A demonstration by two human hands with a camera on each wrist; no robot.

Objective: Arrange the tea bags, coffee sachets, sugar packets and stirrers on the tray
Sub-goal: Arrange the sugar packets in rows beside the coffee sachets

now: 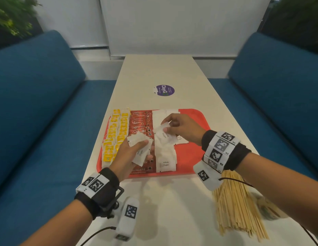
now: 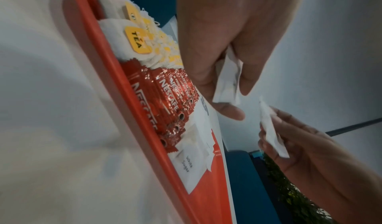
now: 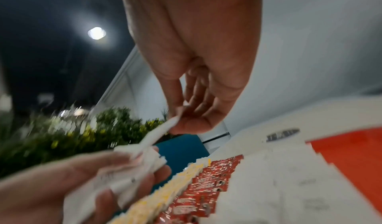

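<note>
A red tray [image 1: 195, 121] lies on the white table. It carries yellow-tagged tea bags [image 1: 117, 134] at its left, red coffee sachets [image 1: 140, 121] beside them, and white sugar packets [image 1: 165, 157] down the middle. My left hand [image 1: 129, 153] hovers over the coffee sachets and grips a small stack of sugar packets [image 1: 139, 148]. My right hand [image 1: 179, 126] pinches a single sugar packet [image 1: 162, 127] above the sugar row. In the left wrist view the stack [image 2: 227, 82] sits between thumb and fingers; the right hand's packet [image 2: 270, 129] is close by.
A bundle of wooden stirrers [image 1: 236, 206] lies on the table at the near right, off the tray. A purple round sticker [image 1: 164, 90] sits farther up the table. Blue sofas [image 1: 39, 103] flank both sides. The tray's right part [image 1: 193, 153] is bare red.
</note>
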